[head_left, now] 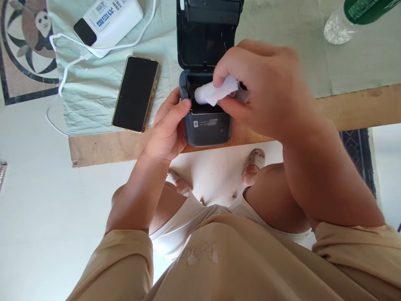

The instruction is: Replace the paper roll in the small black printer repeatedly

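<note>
A small dark grey label printer (207, 127) stands at the table's near edge with its lid (206, 33) flipped open toward the back. My left hand (169, 129) grips the printer's left side, thumb on its top corner. My right hand (266, 88) holds a white paper roll (213, 92) right above the open paper bay, with the fingers pinching its right end. The bay's inside is mostly hidden by the roll and my fingers.
A black phone (136, 94) lies face up left of the printer on the pale green cloth (94, 88). A white power bank (109, 21) with a white cable (62, 62) sits at the back left. A clear bottle (347, 21) lies at the back right. The wooden table edge (106, 146) runs below.
</note>
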Action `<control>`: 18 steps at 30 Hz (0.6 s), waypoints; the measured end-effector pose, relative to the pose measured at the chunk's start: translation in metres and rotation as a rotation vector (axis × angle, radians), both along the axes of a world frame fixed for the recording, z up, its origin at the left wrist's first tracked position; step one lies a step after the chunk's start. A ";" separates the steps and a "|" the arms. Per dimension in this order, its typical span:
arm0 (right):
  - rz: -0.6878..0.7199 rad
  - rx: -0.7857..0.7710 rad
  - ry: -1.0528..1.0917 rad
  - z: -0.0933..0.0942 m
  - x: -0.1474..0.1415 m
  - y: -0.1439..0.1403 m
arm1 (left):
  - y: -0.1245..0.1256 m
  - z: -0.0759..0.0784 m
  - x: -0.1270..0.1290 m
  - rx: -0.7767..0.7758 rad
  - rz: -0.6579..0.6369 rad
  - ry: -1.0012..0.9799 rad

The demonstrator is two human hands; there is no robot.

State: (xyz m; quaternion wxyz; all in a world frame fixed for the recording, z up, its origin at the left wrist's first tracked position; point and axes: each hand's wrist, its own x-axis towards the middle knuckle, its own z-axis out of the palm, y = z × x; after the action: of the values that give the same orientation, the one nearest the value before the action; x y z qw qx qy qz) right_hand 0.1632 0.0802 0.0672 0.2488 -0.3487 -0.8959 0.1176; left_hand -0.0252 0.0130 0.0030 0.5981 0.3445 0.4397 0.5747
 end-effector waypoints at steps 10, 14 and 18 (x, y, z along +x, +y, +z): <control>0.029 -0.081 0.203 0.000 0.002 -0.001 | -0.001 0.008 0.003 0.036 0.006 0.013; 0.046 -0.073 0.185 -0.004 -0.003 -0.004 | -0.003 0.010 0.003 0.025 -0.010 0.030; 0.053 -0.082 0.196 -0.007 -0.006 -0.006 | -0.003 0.008 0.001 0.043 -0.025 0.036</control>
State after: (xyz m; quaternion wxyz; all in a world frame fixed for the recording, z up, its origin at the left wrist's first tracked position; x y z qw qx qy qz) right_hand 0.1575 0.0738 0.0606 0.3176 -0.3215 -0.8706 0.1944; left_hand -0.0241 0.0102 0.0110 0.5896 0.3733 0.4335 0.5702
